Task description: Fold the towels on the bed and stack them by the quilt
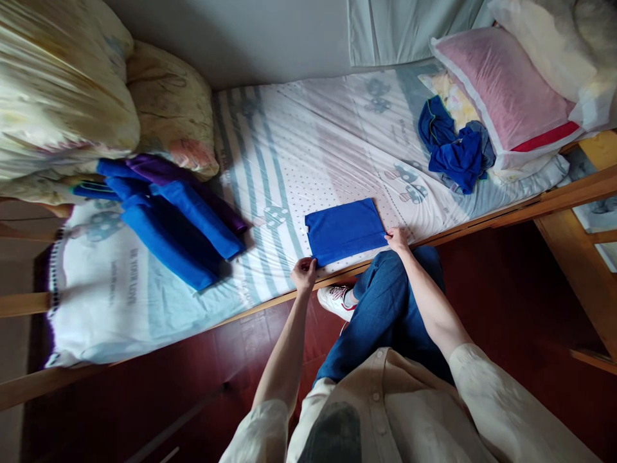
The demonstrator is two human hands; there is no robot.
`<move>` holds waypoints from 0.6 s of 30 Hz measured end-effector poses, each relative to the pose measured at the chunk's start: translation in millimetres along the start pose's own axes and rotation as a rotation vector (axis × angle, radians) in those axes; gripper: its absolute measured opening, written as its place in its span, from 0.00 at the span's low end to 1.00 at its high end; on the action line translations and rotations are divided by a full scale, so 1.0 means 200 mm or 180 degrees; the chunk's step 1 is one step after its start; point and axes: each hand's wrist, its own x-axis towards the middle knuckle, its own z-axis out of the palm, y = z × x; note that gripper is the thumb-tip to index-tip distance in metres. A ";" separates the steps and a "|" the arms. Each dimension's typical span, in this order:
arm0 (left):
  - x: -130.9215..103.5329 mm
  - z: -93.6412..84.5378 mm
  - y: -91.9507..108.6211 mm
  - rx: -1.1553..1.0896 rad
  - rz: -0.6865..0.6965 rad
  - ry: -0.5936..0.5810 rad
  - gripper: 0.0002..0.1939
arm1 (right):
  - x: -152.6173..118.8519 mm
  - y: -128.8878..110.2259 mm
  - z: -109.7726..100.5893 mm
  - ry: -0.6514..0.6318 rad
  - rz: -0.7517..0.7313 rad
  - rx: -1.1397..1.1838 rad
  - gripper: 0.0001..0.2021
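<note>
A blue cloth, folded into a flat rectangle, lies near the front edge of the bed, with a small white tag at its left side. My left hand pinches its near left corner between thumb and fingers. At the near right corner, my right hand grips the cloth the same way. Whether it is a towel or a garment I cannot tell.
Rolled blue cloths and a purple one lie on the bed at the left. A crumpled blue pile sits at the right beside a pink pillow. Large bundles stand at the back left. A wooden rail edges the bed.
</note>
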 end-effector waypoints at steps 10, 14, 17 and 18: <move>-0.04 0.00 -0.03 -0.0067 0.1023 0.0007 0.09 | -0.02 -0.02 -0.02 -0.0007 -0.0480 0.0327 0.11; -0.04 0.01 -0.04 0.0097 0.1309 -0.0164 0.13 | -0.02 -0.03 -0.02 -0.0104 -0.0518 0.0334 0.18; -0.03 0.01 -0.05 0.0153 0.1359 -0.0287 0.16 | -0.03 -0.04 -0.03 -0.0156 -0.0456 0.0297 0.20; -0.04 0.01 -0.05 0.0143 0.1347 -0.0316 0.17 | -0.03 -0.04 -0.03 -0.0173 -0.0425 0.0281 0.20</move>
